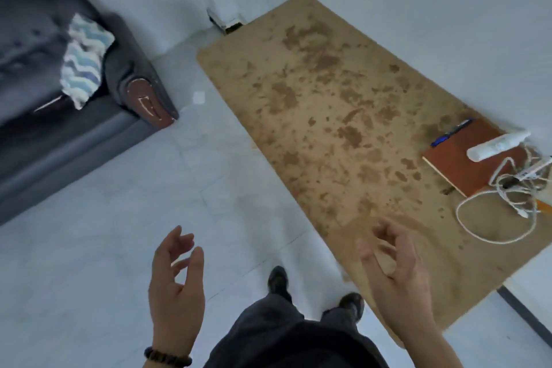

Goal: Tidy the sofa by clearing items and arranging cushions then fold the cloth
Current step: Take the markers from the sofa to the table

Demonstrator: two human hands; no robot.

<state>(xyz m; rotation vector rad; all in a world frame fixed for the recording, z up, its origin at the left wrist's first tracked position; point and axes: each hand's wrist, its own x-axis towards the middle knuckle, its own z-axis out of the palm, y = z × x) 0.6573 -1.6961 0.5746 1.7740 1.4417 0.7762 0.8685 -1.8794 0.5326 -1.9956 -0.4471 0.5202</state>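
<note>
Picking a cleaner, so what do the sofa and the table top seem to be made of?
Sofa: apparently dark grey fabric, matte, with button tufts; the armrest front looks like scuffed brown leather or imitation. Table top: likely a wood-based board, matte tan with brown mottling.

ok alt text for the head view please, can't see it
A person's empty left hand and right hand are raised, fingers loosely curled, with a dark grey fabric sofa at left and a stained tan wooden table at right. A wavy blue-and-white cushion leans in the sofa's corner; a reddish-brown notebook and tangled white cable lie on the table.
</note>
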